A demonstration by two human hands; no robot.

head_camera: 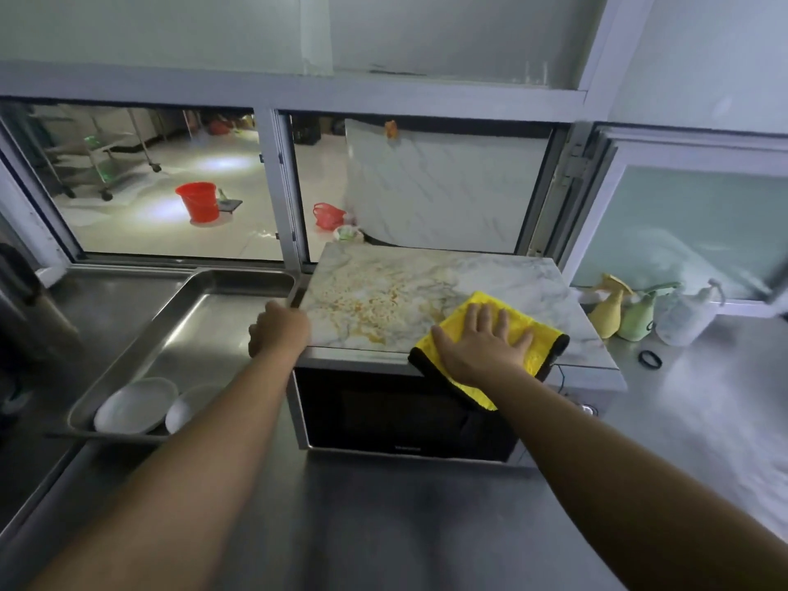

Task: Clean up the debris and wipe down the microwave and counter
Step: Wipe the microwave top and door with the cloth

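Note:
A black-fronted microwave [401, 413] stands on the steel counter [383, 514]. On top of it lies a marble-patterned slab [511, 275] smeared with orange-yellow debris [375, 302] across its left and middle. My right hand [482, 345] presses flat, fingers straight, on a yellow cloth with a black edge [533, 334] at the slab's front right; part of the cloth hangs over the microwave's front. My left hand [279, 328] grips the slab's front left corner, fingers curled over the edge.
A steel tray [179, 317] left of the microwave holds two white bowls [136, 405]. Three spray bottles [635, 311] and a small black ring [650, 359] sit on the counter at right. A sliding window behind looks onto a floor with a red bucket [198, 201].

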